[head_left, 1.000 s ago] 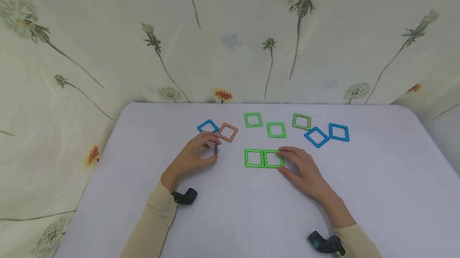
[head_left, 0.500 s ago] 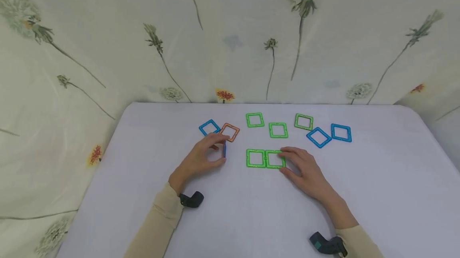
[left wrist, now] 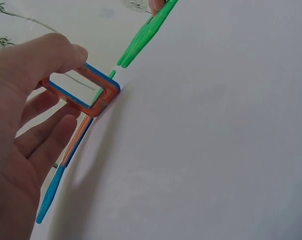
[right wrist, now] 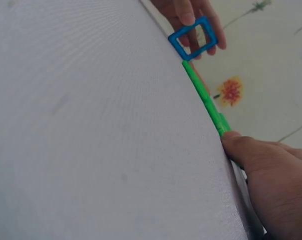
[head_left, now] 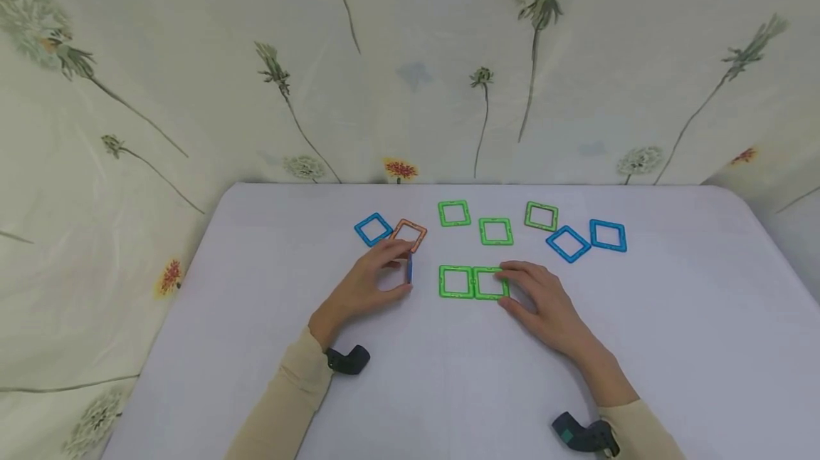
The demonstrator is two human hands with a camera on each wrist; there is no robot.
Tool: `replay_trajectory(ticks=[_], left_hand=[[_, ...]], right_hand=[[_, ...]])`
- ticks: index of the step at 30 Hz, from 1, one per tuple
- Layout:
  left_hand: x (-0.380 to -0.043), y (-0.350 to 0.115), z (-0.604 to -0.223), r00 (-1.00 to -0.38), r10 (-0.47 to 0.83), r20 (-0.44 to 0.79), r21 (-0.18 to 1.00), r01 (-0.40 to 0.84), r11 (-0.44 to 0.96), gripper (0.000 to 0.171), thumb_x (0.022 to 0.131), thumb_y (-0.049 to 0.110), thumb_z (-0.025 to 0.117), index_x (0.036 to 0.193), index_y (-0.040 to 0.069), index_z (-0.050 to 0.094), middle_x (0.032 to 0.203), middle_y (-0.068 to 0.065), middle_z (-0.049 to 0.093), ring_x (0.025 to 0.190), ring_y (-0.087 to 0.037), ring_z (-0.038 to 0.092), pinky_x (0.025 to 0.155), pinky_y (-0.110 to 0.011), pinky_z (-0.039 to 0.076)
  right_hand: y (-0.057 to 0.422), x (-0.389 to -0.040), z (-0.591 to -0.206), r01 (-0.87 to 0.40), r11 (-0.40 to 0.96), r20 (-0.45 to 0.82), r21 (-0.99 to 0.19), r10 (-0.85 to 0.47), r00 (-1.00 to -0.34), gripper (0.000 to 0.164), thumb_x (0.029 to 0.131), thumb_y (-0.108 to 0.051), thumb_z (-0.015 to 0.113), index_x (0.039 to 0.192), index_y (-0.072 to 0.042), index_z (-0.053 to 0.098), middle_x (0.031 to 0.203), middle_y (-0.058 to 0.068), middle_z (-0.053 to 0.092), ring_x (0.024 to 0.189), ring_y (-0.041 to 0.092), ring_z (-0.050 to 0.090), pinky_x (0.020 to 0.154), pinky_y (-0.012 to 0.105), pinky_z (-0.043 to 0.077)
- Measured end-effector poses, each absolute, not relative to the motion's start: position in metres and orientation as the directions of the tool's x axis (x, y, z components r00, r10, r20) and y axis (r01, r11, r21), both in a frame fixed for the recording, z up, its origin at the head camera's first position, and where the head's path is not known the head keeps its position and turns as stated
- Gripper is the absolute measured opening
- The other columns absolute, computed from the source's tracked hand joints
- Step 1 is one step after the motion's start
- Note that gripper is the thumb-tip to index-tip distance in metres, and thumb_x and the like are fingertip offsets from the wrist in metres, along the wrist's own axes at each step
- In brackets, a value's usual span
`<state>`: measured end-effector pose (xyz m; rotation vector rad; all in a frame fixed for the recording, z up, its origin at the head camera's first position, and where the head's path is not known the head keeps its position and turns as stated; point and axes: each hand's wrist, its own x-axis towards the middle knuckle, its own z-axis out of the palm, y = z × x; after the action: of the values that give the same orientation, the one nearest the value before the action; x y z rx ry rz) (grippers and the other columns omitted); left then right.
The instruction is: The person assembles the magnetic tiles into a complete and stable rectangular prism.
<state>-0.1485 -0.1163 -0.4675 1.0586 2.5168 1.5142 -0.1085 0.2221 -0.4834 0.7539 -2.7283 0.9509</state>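
My left hand point(head_left: 365, 285) pinches a square magnetic tile point(head_left: 410, 271) between thumb and fingers, standing upright on edge just left of two green tiles. This open-centred tile looks orange with a blue border in the left wrist view point(left wrist: 109, 96), while its other face shows blue in the right wrist view point(right wrist: 177, 48). Flat on the table, the left green tile point(head_left: 456, 295) lies edge to edge with the right green tile point(head_left: 488, 297). My right hand point(head_left: 541, 307) grips the right green tile by its outer side, thumb at the near corner, fingers at the far one.
Behind my left hand lie a blue tile point(head_left: 362, 235) and an orange tile point(head_left: 419, 240), touching. Two green tiles point(head_left: 454, 223) lie at the back middle. Further right are an olive-green tile point(head_left: 528, 216) and two blue tiles point(head_left: 608, 248). A flowered cloth point(head_left: 410, 90) hangs behind the table.
My left hand has moved right with the upright tile, closer to the joined green pair, and uncovered more of the blue tile behind it. My right hand has stayed in place.
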Motion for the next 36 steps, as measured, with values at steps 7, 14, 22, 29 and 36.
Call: replay_trajectory(ticks=[7,14,22,29,36], left_hand=[[-0.146,-0.111,-0.467,-0.780,0.551,0.297,0.798,0.520,0.305,0.068,0.082,0.013,0.073,0.141,0.006,0.042,0.141,-0.011,0.048,0.124,-0.016,0.051,0.104,-0.029,0.046],[-0.142,-0.107,-0.467,-0.804,0.537,0.253,0.800,0.486,0.351,0.070,0.081,0.014,0.074,0.143,0.011,0.041,0.139,-0.008,0.051,0.123,-0.013,0.052,0.105,-0.028,0.045],[-0.139,-0.102,-0.465,-0.785,0.549,0.287,0.799,0.513,0.315,0.067,0.082,0.012,0.073,0.141,0.008,0.042,0.137,-0.009,0.053,0.122,-0.016,0.053,0.105,-0.028,0.045],[-0.141,-0.097,-0.470,-0.760,0.563,0.325,0.786,0.548,0.285,0.065,0.082,0.012,0.073,0.140,0.005,0.043,0.136,-0.011,0.053,0.122,-0.019,0.053,0.104,-0.028,0.045],[-0.140,-0.093,-0.474,-0.762,0.561,0.324,0.778,0.552,0.300,0.067,0.082,0.015,0.073,0.141,0.007,0.042,0.138,-0.007,0.052,0.121,-0.018,0.053,0.103,-0.027,0.046]], right_hand=[[0.224,-0.110,-0.485,-0.518,0.670,0.316,-0.532,-0.411,-0.855,0.041,0.085,-0.023,0.070,0.124,-0.017,0.059,0.134,0.003,0.052,0.128,0.024,0.042,0.104,0.046,0.031],[0.223,-0.108,-0.483,-0.506,0.672,0.302,-0.540,-0.407,-0.862,0.041,0.085,-0.024,0.070,0.124,-0.017,0.059,0.134,0.002,0.052,0.128,0.023,0.041,0.104,0.046,0.032],[0.222,-0.108,-0.481,-0.505,0.674,0.298,-0.539,-0.409,-0.863,0.041,0.085,-0.025,0.070,0.124,-0.018,0.059,0.135,0.001,0.052,0.129,0.022,0.041,0.104,0.046,0.032],[0.222,-0.108,-0.481,-0.499,0.677,0.294,-0.540,-0.404,-0.866,0.041,0.085,-0.025,0.070,0.124,-0.019,0.059,0.135,0.001,0.052,0.129,0.022,0.041,0.105,0.047,0.031],[0.221,-0.108,-0.481,-0.498,0.675,0.292,-0.544,-0.404,-0.867,0.042,0.085,-0.025,0.070,0.124,-0.018,0.059,0.135,0.001,0.052,0.129,0.022,0.041,0.105,0.047,0.031]])
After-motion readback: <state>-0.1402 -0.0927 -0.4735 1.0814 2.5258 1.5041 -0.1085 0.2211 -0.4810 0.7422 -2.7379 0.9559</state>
